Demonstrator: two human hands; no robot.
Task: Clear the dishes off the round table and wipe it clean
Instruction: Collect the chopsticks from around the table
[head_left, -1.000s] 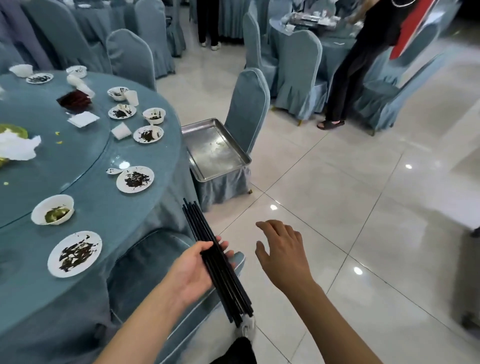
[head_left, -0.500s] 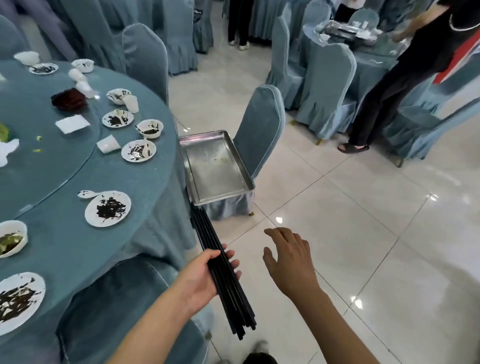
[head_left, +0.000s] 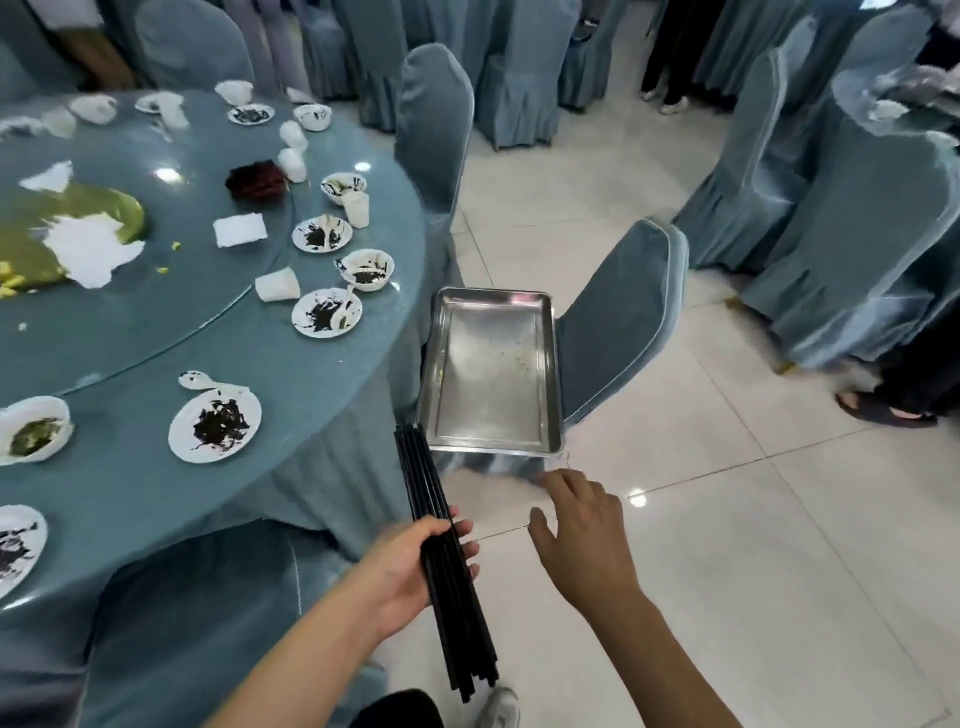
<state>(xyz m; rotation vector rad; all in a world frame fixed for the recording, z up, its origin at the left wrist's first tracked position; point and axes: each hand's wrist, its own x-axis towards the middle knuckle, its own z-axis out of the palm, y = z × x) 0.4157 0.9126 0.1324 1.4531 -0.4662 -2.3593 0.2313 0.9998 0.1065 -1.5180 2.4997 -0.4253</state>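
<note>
A: Since a sec ago the metal tray (head_left: 491, 374) sits much nearer in the head view, and the chopsticks' far tips now just overlap its near-left corner. Means the person has closed on the drop-off spot.

B: Hands?

A: Left hand (head_left: 415, 566) grips a bundle of black chopsticks (head_left: 441, 551), fingers wrapped round the middle, thumb on top. Right hand (head_left: 582, 530) is spread, fingers relaxed, holding nothing; it hovers over the floor just near of the tray's near edge, not touching it.

B: Tray's where?

A: On the seat of a blue-covered chair (head_left: 618, 322), right beside the round counter (head_left: 311, 395). Nothing in it but some crumbs.

B: Dishes?

A: All on the counter yet. Dirty plate (head_left: 214, 418) w/ a spoon (head_left: 200, 382) nr the near edge, a bowl (head_left: 31, 428) to its left, more plates, bowls, cups along the right rim to the far side. Crumpled napkins and a green platter (head_left: 78, 208) on the glass turntable at left.

B: So, progress?

A: Early, I'd say. Chopsticks look collected; my guess is they go into the tray next, right hand maybe steadying it. Plates and the wipe are undone. Only risk: the bundle is loose, a stick could slip out.
</note>
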